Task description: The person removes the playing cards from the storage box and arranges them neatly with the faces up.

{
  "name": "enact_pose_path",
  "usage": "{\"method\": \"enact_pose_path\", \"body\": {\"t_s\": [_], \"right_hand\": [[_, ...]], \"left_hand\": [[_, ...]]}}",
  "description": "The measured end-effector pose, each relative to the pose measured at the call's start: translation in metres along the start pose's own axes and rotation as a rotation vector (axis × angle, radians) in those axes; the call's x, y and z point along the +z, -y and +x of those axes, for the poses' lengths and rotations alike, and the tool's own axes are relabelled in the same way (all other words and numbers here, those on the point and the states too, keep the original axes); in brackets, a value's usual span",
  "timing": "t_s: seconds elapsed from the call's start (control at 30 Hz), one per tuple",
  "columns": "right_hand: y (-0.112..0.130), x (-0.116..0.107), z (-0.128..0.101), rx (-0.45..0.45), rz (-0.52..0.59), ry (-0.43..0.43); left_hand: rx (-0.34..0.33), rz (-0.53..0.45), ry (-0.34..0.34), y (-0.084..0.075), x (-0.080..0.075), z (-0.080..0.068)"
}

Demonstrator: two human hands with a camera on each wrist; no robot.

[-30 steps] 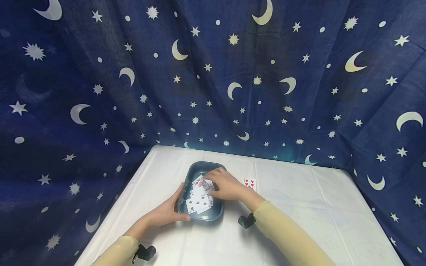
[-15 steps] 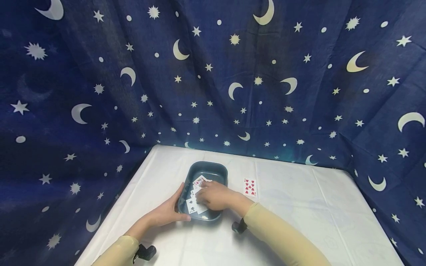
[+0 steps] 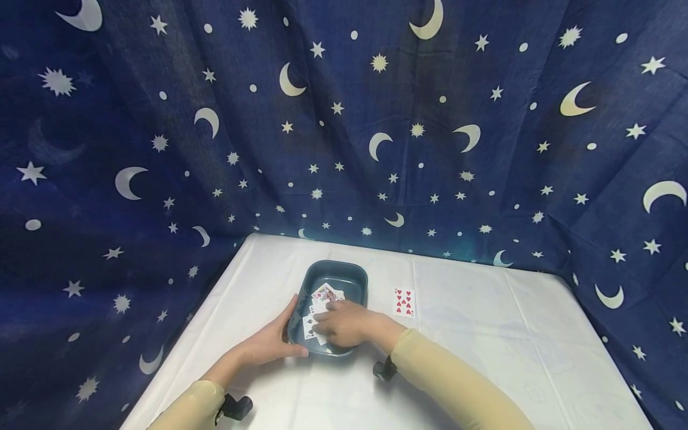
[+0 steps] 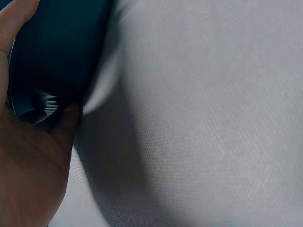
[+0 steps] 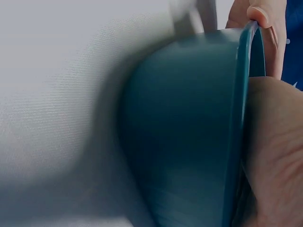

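Observation:
A dark teal plastic tub [image 3: 357, 272] with rounded corners stands on the white-covered table. My left hand [image 3: 271, 341] holds its left side and near corner; in the right wrist view the left thumb [image 5: 260, 17] lies over the rim. Inside the tub is a loose pile of playing cards [image 3: 328, 293], face up and overlapping. My right hand [image 3: 345, 323] reaches in, its fingers touching a spade card [image 3: 309, 328] at the near end of the pile. The thumb is hidden, so whether it pinches the card cannot be seen.
A playing card with red hearts [image 3: 404, 303] lies face up on the white cloth [image 3: 484, 352], right of the tub. A dark blue curtain [image 3: 344, 149] with moons and stars hangs behind and beside the table. Dark wrist devices sit at both sleeves.
My right hand has moved toward the near end of the pile, uncovering the heart card on the table. The spade card has shifted slightly. My left hand stays on the tub.

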State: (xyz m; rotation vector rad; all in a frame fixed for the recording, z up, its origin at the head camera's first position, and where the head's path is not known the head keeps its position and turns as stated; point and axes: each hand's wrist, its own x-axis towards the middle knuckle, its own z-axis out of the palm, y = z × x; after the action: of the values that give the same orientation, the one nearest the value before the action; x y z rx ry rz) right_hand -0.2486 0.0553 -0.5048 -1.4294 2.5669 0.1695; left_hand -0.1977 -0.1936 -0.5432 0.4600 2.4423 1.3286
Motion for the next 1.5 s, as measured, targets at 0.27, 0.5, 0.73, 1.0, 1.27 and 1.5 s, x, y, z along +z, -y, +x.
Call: {"method": "enact_pose_path", "body": {"t_s": [0.27, 0.5, 0.73, 1.0, 1.27, 1.5], "right_hand": [[-0.004, 0.001, 0.001, 0.118, -0.066, -0.004], [-0.014, 0.002, 0.002, 0.104, -0.109, -0.072], [-0.01, -0.002, -0.002, 0.15, -0.105, -0.012], [-0.011, 0.002, 0.001, 0.181, -0.121, -0.074], [-0.014, 0.005, -0.002, 0.187, -0.068, -0.057], [-0.025, 0.002, 0.001, 0.301, 0.025, -0.136]], "left_hand": [[0.027, -0.009, -0.002, -0.003, 0.0, -0.001], [0.025, -0.004, -0.003, 0.0, 0.0, 0.001], [0.009, 0.022, -0.005, 0.001, 0.001, 0.002], [0.003, 0.008, -0.008, 0.002, 0.002, 0.003], [0.006, 0.017, -0.003, 0.003, 0.002, 0.004], [-0.013, 0.011, -0.001, 0.003, 0.002, 0.003]]}}
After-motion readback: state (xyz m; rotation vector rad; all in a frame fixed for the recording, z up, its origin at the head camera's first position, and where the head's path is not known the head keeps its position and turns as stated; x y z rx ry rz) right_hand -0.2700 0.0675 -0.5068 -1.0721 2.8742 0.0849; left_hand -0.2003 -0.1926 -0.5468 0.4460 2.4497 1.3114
